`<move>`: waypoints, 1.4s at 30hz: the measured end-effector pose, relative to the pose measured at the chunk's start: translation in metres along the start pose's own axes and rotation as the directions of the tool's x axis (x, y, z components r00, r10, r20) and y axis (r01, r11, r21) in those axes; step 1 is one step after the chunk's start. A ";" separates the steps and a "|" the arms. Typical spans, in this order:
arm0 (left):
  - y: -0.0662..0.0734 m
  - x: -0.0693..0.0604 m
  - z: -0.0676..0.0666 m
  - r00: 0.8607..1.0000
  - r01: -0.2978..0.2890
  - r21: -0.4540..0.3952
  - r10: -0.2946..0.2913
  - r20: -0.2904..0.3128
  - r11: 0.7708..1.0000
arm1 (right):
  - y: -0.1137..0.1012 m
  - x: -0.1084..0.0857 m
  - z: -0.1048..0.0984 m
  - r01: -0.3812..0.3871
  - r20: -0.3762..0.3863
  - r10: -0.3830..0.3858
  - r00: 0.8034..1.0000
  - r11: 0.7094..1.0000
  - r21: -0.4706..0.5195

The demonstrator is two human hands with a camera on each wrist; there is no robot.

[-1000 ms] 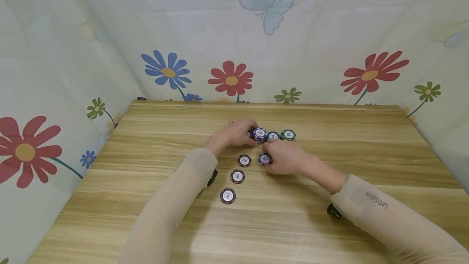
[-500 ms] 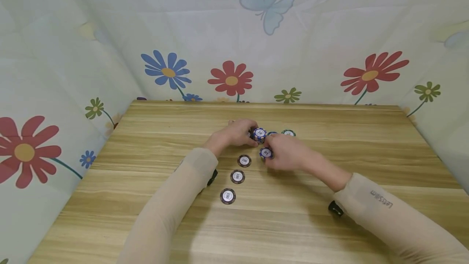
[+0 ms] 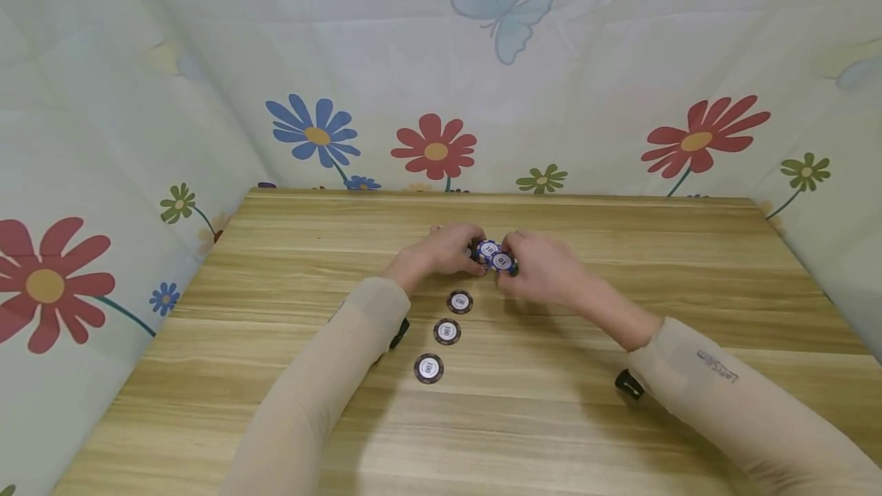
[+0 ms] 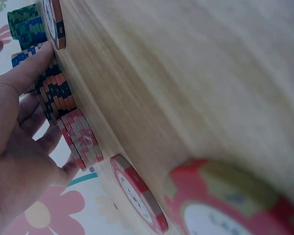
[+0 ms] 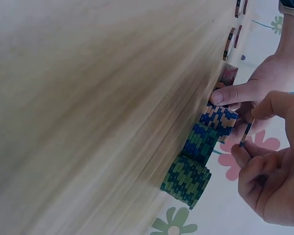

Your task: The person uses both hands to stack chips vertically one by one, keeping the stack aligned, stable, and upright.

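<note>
Several chip stacks stand side by side near the table's back. The left hand curls around them from the left; in the left wrist view its thumb lies at the blue stack, its other fingers behind the black-and-orange stack and the red stack. Between thumb and finger the right hand pinches one blue chip marked 10, held just above the blue stack. In the right wrist view that chip is edge-on, apart from the blue-and-orange stack; two green stacks adjoin.
Three dark chips marked 100 lie flat in a slanting row, the nearest chip toward the table's front. Red chips lie flat in the left wrist view. A flowered cloth hangs behind the wooden table.
The right hand has moved up and back with its blue chip, from in front of the stacks to the blue stack, now covering the stacks to its right. The left hand has stayed in place.
</note>
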State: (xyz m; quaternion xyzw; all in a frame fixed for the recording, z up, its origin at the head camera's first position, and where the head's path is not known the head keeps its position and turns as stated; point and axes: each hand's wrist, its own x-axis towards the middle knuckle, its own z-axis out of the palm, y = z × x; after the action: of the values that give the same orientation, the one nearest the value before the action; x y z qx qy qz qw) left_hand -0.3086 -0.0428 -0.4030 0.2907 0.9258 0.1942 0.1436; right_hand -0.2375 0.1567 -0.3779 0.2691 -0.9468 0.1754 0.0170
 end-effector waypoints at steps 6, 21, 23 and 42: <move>-0.002 0.001 0.000 1.000 0.000 0.006 0.000 -0.002 1.000 | -0.001 0.008 0.000 -0.029 -0.012 0.029 1.000 0.999 -0.026; -0.001 0.001 0.001 1.000 -0.005 -0.006 0.005 -0.011 1.000 | -0.003 0.024 0.009 -0.035 -0.031 0.033 0.999 0.997 -0.064; -0.002 0.001 0.001 1.000 -0.006 -0.008 0.006 -0.011 1.000 | -0.003 0.026 0.010 -0.034 -0.030 0.032 0.999 0.997 -0.063; 0.000 -0.001 0.001 1.000 0.004 0.004 -0.004 -0.022 1.000 | 0.003 0.030 0.013 -0.038 0.002 0.039 0.999 0.998 -0.043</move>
State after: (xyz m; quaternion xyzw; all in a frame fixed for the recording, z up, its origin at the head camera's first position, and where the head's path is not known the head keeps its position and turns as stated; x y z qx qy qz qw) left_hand -0.3076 -0.0425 -0.4036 0.2871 0.9283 0.1953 0.1332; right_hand -0.2637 0.1391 -0.3870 0.2506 -0.9554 0.1552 0.0181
